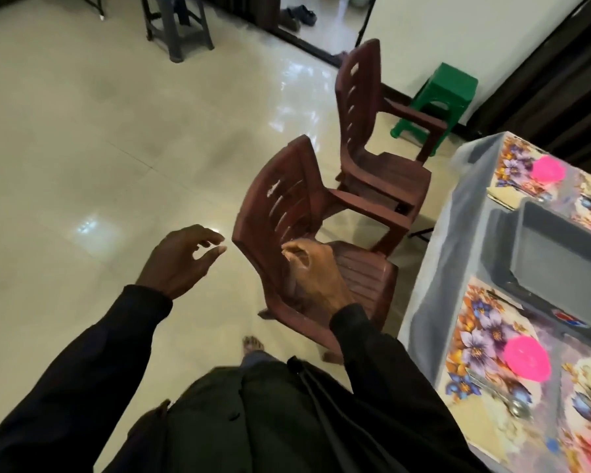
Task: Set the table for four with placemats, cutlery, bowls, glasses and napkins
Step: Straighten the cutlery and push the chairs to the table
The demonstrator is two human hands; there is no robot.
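The left hand point(181, 259) is held spread and empty above the floor point(82, 148). The right hand point(313, 274), blurred, is seen over the brown chair point(273, 206); its grip cannot be told. Floral placemats point(475, 339) and pink bowls point(527, 358) are laid on the table point(458, 233), right.

Long black sleeves point(82, 370), dark jacket point(270, 421)

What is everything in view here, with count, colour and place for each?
Chairs: two, brown, beside the table.
Stool: one, green, by the wall.
Second stool: one, dark grey, top left.
Table: one, grey cloth, right side.
Placemats: count unclear, floral, on the table.
Bowls: four, pink, on the table.
Tray: one, grey, mid-table.
Spoon: one clear, silvery, near placemat.
Shoes: pair, dark, far doorway.
Left hand: one, open, beside near chair's back.
Right hand: one, at that chair's back, grip unclear.
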